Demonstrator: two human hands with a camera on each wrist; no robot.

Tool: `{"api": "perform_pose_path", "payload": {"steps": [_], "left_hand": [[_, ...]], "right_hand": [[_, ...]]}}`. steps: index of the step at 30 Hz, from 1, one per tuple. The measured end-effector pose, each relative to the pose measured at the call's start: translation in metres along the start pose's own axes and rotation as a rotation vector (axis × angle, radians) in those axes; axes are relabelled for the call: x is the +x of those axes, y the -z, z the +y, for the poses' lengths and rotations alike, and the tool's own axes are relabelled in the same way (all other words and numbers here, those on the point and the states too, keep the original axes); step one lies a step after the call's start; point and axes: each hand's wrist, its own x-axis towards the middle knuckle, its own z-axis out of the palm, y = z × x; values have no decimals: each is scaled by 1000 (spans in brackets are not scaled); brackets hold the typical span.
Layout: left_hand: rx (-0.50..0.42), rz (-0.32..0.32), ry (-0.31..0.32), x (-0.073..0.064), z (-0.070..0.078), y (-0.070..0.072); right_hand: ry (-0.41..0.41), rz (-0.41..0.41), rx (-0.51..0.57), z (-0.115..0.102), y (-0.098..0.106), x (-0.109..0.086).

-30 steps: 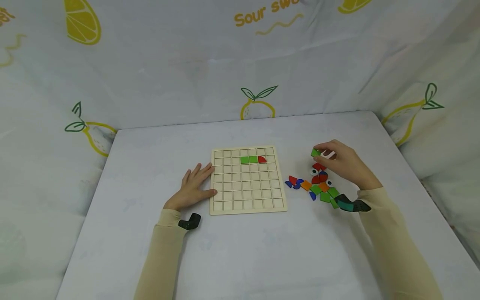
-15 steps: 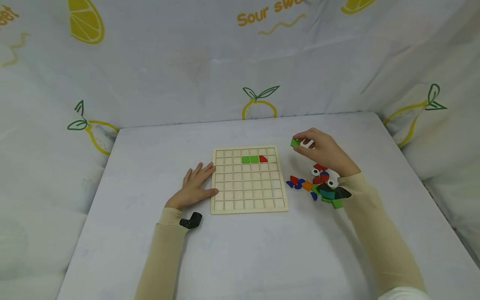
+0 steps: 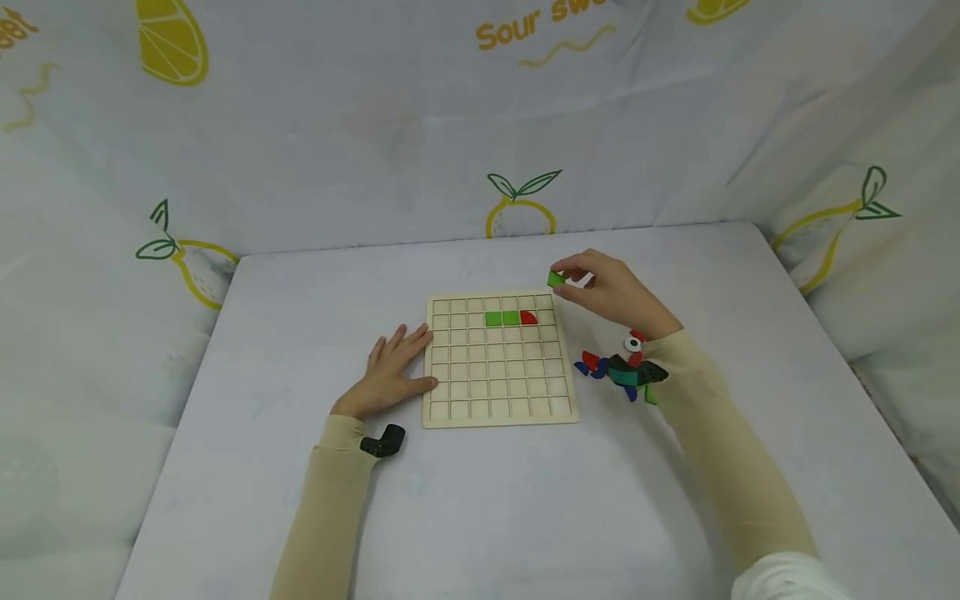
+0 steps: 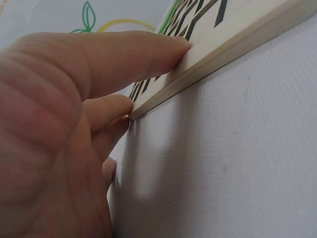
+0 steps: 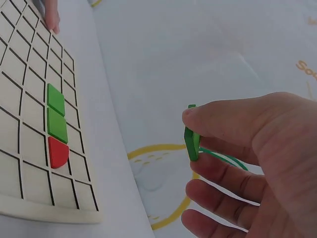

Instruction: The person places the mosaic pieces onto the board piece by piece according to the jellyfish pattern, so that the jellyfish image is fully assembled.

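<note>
A pale wooden grid board (image 3: 498, 379) lies on the table, with two green square tiles (image 3: 502, 318) and a red quarter-round tile (image 3: 528, 317) side by side in its second row from the back. My left hand (image 3: 386, 375) rests at the board's left edge, fingers spread; in the left wrist view the thumb (image 4: 163, 52) touches the board's rim. Over the board's back right corner, my right hand (image 3: 611, 287) pinches another green square tile (image 3: 556, 278) between thumb and fingers. The right wrist view shows this tile (image 5: 192, 136) edge-on, raised above the table.
Right of the board lies a loose pile of tiles, including a blue piece (image 3: 581, 367), a red piece (image 3: 591, 359) and a round eye piece (image 3: 633, 343). The right wrist camera (image 3: 633, 372) and sleeve cover part of it. A lemon-print cloth (image 3: 360, 150) hangs behind the table.
My right hand has carried the green square tile leftward from above the pile to the board's back right corner. My left hand has stayed at the board's left edge.
</note>
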Motion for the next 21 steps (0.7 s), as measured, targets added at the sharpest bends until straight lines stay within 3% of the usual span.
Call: {"api": "perform_pose_path", "payload": {"steps": [9, 21], "left_hand": [[2, -3, 3, 0, -2, 0], [3, -7, 5, 0, -2, 0]], "right_hand": [[21, -36, -4, -10, -18, 23], [84, -150, -38, -14, -49, 53]]}}
